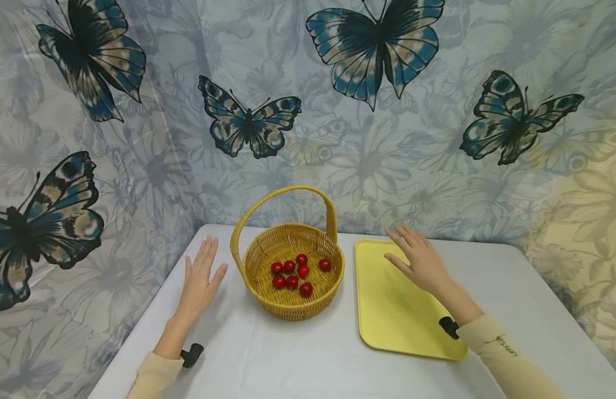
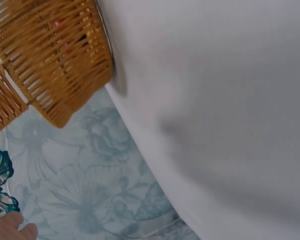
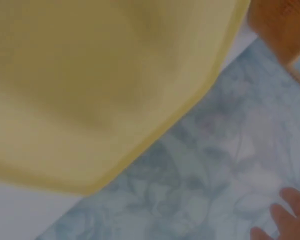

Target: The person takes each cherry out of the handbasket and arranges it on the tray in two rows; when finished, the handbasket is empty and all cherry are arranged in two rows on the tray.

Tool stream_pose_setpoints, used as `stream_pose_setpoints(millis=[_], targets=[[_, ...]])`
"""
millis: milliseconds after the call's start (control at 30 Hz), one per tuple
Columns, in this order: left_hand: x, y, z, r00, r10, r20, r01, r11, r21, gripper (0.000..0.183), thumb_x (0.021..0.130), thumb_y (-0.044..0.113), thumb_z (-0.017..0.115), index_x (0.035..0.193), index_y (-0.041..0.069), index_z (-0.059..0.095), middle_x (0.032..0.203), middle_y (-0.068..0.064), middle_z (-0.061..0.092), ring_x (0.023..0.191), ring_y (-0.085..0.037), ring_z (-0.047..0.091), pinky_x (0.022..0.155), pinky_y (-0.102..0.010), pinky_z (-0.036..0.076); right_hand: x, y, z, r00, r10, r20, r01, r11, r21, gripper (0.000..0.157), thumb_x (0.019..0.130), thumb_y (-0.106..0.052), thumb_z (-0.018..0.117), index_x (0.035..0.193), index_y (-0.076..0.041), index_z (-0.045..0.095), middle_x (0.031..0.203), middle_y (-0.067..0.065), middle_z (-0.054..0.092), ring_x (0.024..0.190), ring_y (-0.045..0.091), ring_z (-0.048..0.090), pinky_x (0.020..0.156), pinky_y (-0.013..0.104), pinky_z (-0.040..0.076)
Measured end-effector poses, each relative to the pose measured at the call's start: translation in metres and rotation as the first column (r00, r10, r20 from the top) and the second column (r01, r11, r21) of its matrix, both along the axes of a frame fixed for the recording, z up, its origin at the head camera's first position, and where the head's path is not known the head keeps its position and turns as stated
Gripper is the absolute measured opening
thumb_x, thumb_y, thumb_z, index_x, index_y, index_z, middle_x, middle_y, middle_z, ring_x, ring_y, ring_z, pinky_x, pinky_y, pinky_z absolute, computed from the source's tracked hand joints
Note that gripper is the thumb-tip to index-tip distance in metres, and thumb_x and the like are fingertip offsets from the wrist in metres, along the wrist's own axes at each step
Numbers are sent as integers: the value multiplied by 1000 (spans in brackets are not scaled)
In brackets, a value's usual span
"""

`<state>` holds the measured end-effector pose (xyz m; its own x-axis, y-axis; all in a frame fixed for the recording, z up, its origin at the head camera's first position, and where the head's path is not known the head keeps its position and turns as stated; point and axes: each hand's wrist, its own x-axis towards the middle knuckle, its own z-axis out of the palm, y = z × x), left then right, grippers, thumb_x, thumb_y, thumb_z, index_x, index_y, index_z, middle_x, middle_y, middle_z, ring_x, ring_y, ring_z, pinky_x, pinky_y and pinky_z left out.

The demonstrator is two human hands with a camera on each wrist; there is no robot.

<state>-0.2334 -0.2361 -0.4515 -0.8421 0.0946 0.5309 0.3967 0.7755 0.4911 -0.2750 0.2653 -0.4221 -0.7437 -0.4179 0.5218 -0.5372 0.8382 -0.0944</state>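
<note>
A woven yellow basket [image 1: 293, 310] with a tall arched handle stands on the white table, with several dark red cherries [image 1: 306, 289] scattered over its bottom. To its right lies a flat yellow tray [image 1: 387, 316] with a raised rim. My left hand [image 1: 197, 285] is held left of the basket, fingers straight and thumb spread, holding nothing. Over the tray's upper part is my right hand [image 1: 421, 259], its fingers extended and nothing in its grasp. Fingertips of each hand show at a lower corner of its own wrist view.
The white-covered table [image 1: 288, 360] ends at a back edge close to a patterned butterfly cloth [image 1: 377, 166]. Hanging cloth also borders the left side. The basket's handle [image 1: 288, 189] rises well above its rim. A narrow strip of tabletop separates basket and tray.
</note>
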Motion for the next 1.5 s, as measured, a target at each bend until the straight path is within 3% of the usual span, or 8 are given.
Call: stream_pose_setpoints(millis=[200, 367, 600, 733, 1133, 1333, 1500], targets=[[9, 9, -3, 997, -11, 73, 10, 1000, 8, 68, 95, 37, 51, 150, 20, 15, 155, -5, 15, 142, -30, 15, 111, -57, -7, 3, -28, 1, 996, 88, 22, -88, 996, -36, 61, 88, -32, 62, 142, -14, 39, 139, 21, 42, 130, 43, 34, 101, 62, 29], [15, 17, -6, 991, -20, 132, 16, 999, 31, 72, 92, 40, 54, 150, 16, 17, 154, -7, 19, 140, -32, 19, 111, -57, -6, 4, -48, 2, 989, 145, 34, -143, 988, -60, 58, 89, -31, 62, 140, -13, 42, 139, 19, 43, 129, 40, 37, 102, 58, 31], [20, 25, -12, 973, -34, 227, 23, 998, 52, 80, 89, 45, 58, 149, 11, 17, 151, -16, 24, 138, -35, 23, 111, -57, -5, 3, -71, 4, 972, 227, 54, -219, 968, -121, 53, 90, -30, 61, 137, -13, 46, 137, 14, 47, 128, 35, 40, 102, 53, 35], [20, 27, -18, 960, -42, 277, 28, 998, 53, 85, 86, 49, 59, 150, 14, 15, 151, -16, 25, 139, -34, 22, 112, -57, -4, 3, -85, 5, 961, 260, 98, -248, 961, -119, 51, 90, -32, 61, 136, -13, 48, 136, 12, 48, 128, 32, 41, 102, 52, 37], [5, 21, -24, 930, -134, 342, 117, 991, 71, 92, 81, 51, 65, 148, 7, 20, 151, -21, 21, 138, -38, 20, 111, -59, 3, -10, -114, -5, 922, 306, 236, -279, 950, -140, 51, 89, -35, 61, 136, -18, 48, 128, 8, 56, 116, 27, 53, 95, 46, 44], [0, 22, -27, 934, -180, 309, 157, 983, 97, 84, 82, 48, 65, 147, 12, 26, 151, -16, 24, 138, -37, 22, 109, -64, 4, -16, -125, -11, 881, 291, 373, -256, 956, -142, 48, 90, -35, 61, 134, -20, 51, 130, 6, 54, 122, 28, 48, 98, 48, 42], [-5, 22, -29, 928, -218, 301, 189, 974, 123, 80, 81, 46, 68, 145, 13, 33, 151, -13, 27, 138, -36, 23, 108, -64, 5, -20, -133, -13, 857, 310, 411, -292, 950, -110, 46, 89, -30, 63, 132, -15, 54, 126, 6, 57, 119, 26, 50, 96, 44, 44]])
